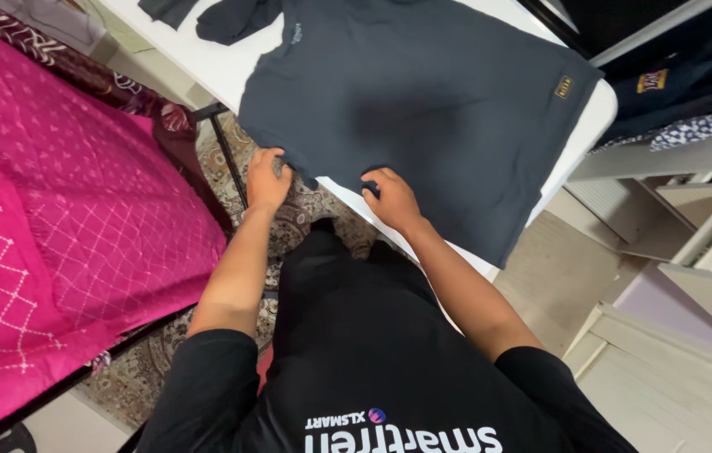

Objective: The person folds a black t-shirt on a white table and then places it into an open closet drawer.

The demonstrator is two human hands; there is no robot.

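Head view, looking down over the person's chest and both bare forearms. A dark grey T-shirt [423, 109] lies spread flat on a white table [595, 126], filling the upper centre of the frame from about 11 o'clock to 3 o'clock; its near edge hangs over the table's front edge toward 5 o'clock, and a small yellow tag sits near its corner at 2 o'clock. The left hand [265, 178], just left of centre at about 10 o'clock from the frame's middle, grips the shirt's edge at the table's corner, fingers curled narrow and pinching the fabric. The right hand [391, 198], near the centre, presses on the shirt's near edge with fingers bent down and closed on a fold of the cloth. The two hands lie near each other, apart, with a short run of the shirt's edge between them. A second dark garment [234, 18] lies bunched on the table at 11 o'clock, touching the shirt's upper corner. A magenta patterned cloth [62, 226] covers the left side from 8 to 10 o'clock. A patterned rug [297, 218] shows below the table between the arms. White shelving [675, 377] stands at 4 o'clock.
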